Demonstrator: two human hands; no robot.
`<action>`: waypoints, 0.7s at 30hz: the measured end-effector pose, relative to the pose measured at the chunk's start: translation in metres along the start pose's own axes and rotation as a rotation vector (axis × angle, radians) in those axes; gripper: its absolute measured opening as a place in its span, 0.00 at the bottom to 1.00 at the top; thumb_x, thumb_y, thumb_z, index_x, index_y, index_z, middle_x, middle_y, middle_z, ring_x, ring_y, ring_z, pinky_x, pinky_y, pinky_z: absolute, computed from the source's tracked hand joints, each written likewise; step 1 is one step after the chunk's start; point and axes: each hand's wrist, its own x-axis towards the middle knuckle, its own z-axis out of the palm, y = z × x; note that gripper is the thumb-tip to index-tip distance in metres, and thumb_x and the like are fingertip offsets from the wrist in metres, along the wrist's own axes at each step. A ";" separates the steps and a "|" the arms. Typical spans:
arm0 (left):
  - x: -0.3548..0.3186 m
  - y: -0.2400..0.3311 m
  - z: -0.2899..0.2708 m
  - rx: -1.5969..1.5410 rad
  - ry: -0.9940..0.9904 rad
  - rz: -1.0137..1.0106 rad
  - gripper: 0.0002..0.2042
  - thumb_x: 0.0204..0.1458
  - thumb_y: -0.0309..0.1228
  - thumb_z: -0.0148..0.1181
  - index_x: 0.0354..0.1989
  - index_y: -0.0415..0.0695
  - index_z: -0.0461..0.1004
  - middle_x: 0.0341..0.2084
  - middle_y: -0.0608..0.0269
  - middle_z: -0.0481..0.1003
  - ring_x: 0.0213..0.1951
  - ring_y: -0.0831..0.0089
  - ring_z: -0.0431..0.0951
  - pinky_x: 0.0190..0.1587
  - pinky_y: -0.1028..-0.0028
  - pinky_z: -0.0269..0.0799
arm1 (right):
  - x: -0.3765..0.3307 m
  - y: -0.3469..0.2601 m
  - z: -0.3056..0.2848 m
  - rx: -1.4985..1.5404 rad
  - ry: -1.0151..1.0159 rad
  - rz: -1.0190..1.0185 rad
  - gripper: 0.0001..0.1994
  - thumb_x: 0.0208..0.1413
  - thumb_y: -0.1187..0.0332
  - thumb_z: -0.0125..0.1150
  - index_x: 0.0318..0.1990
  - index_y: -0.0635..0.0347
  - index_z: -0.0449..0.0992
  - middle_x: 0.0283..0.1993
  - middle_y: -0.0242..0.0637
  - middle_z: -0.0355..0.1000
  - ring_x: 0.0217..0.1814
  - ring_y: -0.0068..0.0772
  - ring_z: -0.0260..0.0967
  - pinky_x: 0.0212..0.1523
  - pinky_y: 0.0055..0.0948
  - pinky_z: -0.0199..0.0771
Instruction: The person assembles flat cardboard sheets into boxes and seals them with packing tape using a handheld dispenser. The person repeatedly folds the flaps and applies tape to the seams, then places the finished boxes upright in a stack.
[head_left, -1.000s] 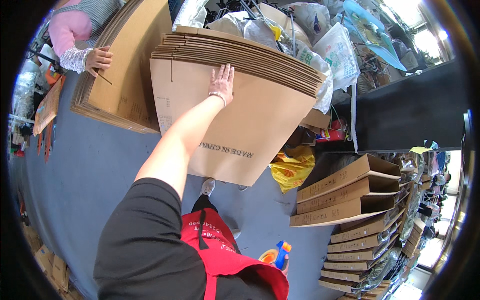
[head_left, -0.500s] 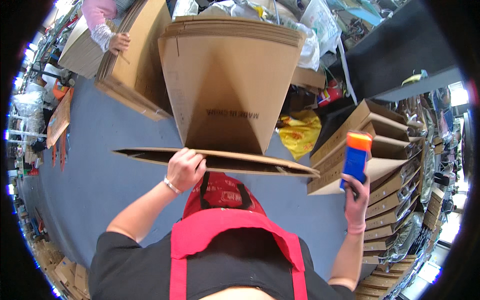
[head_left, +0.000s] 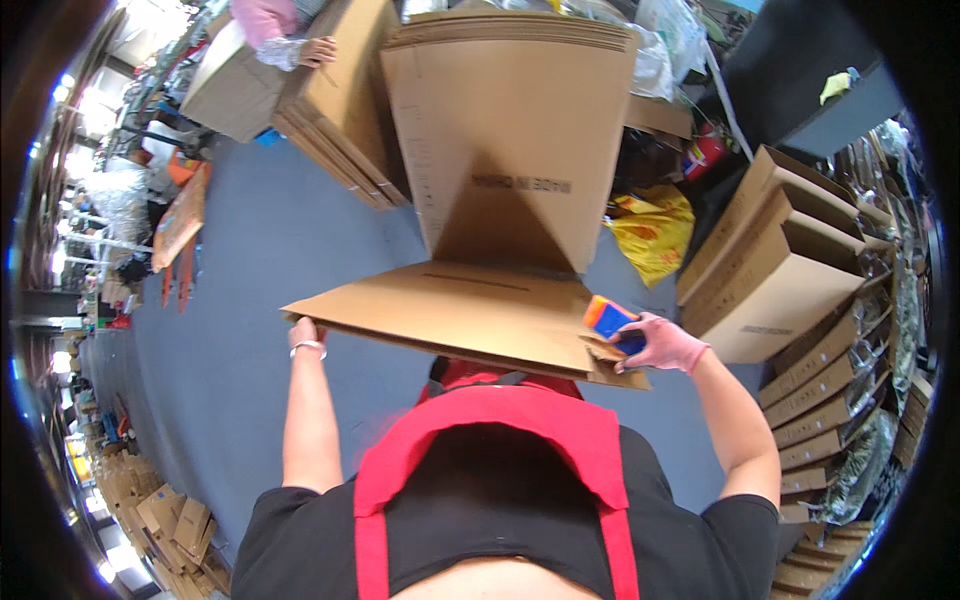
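A folded-flat cardboard carton (head_left: pixel 470 310) lies tilted across in front of me, its far edge against a standing stack of flat cartons (head_left: pixel 510 120). My left hand (head_left: pixel 307 335) is closed on the carton's left end, the fingers partly hidden under it. In a pink glove with dark fingers, my right hand (head_left: pixel 665 343) is wrapped round a blue and orange block-like tool (head_left: pixel 612 320). This tool rests at the carton's right end, where the flaps (head_left: pixel 605 350) look bent; the fingers reach that edge too.
Another person's hand (head_left: pixel 318 52) rests on more flat cartons (head_left: pixel 345 110) at the far left. Opened cartons (head_left: pixel 780 260) stand in a row on the right. A yellow plastic bag (head_left: pixel 655 235) lies on the floor before the dark panel (head_left: pixel 800 80).
The carton has tipped from edge-on to showing its broad face. My left hand has moved from its middle to its left end. The right hand has brought the tool over to its right end.
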 end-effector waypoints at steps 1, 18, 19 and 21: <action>-0.002 0.003 0.017 -0.085 0.047 -0.053 0.15 0.61 0.31 0.59 0.53 0.37 0.76 0.47 0.53 0.81 0.43 0.63 0.84 0.34 0.64 0.82 | -0.002 -0.001 0.004 -0.049 0.048 0.041 0.33 0.42 0.37 0.79 0.52 0.44 0.85 0.50 0.48 0.74 0.57 0.51 0.73 0.62 0.42 0.72; -0.036 0.220 -0.042 1.074 -1.278 0.654 0.11 0.59 0.25 0.60 0.48 0.37 0.78 0.39 0.58 0.83 0.45 0.68 0.83 0.49 0.65 0.79 | -0.153 -0.064 0.193 0.187 0.820 0.747 0.13 0.62 0.63 0.65 0.48 0.62 0.84 0.38 0.50 0.79 0.44 0.50 0.80 0.47 0.45 0.79; -0.052 0.234 -0.037 1.210 -1.361 0.723 0.11 0.58 0.26 0.60 0.48 0.38 0.78 0.39 0.56 0.84 0.44 0.65 0.83 0.50 0.64 0.79 | -0.169 -0.064 0.212 0.264 0.860 0.837 0.12 0.61 0.67 0.64 0.50 0.60 0.84 0.36 0.49 0.79 0.42 0.49 0.81 0.46 0.44 0.81; -0.071 0.216 -0.032 1.395 -1.555 1.006 0.14 0.56 0.25 0.56 0.51 0.42 0.74 0.44 0.41 0.82 0.46 0.41 0.81 0.52 0.54 0.78 | -0.182 -0.073 0.237 -0.627 0.768 0.580 0.08 0.62 0.70 0.58 0.37 0.58 0.84 0.34 0.47 0.82 0.39 0.47 0.83 0.42 0.40 0.83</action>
